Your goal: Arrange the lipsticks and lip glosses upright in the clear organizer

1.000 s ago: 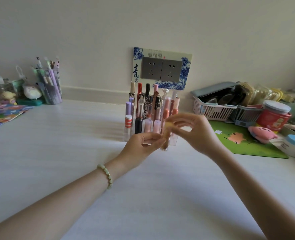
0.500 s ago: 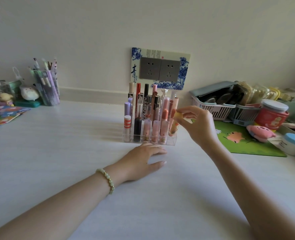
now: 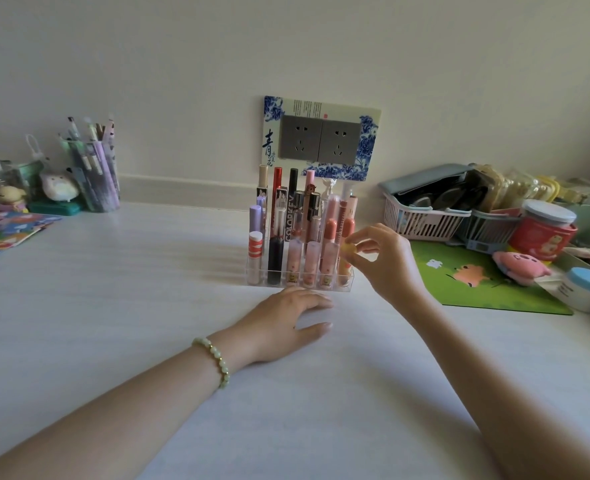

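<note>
The clear organizer (image 3: 259,277) stands on the white desk in front of the wall socket, filled with several upright lipsticks and lip glosses. My right hand (image 3: 387,261) pinches the yellow cap of a lip gloss (image 3: 346,268) that stands in the organizer's front right slot. My left hand (image 3: 286,317) rests flat on the desk just in front of the organizer, fingers relaxed and holding nothing. A bead bracelet sits on that wrist.
A green mat (image 3: 477,282) lies right of the organizer, with a pink basket (image 3: 421,220), a red tin (image 3: 542,233), a pink plush (image 3: 518,266) and a blue-lidded jar (image 3: 587,287) around it. A pen cup (image 3: 94,178) and colourful papers (image 3: 6,230) sit far left.
My right hand carried the yellow-capped lip gloss from in front of the organizer to the front right slot and lowered it in. My left hand let go and dropped flat onto the desk.
</note>
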The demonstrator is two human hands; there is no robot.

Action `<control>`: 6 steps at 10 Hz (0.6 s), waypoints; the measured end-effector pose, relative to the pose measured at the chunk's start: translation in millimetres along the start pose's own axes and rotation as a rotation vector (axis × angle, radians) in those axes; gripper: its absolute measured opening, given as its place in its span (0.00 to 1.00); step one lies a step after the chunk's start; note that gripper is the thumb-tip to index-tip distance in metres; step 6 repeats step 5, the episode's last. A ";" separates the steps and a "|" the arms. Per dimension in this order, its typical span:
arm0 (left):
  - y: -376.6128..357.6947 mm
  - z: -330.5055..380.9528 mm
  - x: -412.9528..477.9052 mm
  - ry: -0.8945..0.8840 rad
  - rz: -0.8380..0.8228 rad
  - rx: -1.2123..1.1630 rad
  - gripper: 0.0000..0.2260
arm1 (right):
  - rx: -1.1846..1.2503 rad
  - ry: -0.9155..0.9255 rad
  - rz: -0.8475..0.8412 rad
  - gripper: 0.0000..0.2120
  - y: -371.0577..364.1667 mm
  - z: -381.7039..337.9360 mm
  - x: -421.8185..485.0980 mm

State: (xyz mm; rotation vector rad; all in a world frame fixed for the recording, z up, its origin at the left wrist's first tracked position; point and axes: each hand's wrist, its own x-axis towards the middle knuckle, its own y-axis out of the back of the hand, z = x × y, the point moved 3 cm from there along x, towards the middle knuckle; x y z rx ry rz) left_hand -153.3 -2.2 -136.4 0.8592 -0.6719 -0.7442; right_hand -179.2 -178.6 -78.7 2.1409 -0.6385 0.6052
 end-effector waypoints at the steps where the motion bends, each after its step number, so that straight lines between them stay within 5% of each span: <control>1: -0.9 -1.5 0.8 -0.004 0.000 0.000 0.20 | 0.003 -0.004 -0.013 0.05 -2.4 1.1 -0.6; 6: 2.1 1.5 1.1 -0.011 0.033 -0.008 0.20 | -0.048 0.007 0.045 0.12 -0.3 0.9 -7.0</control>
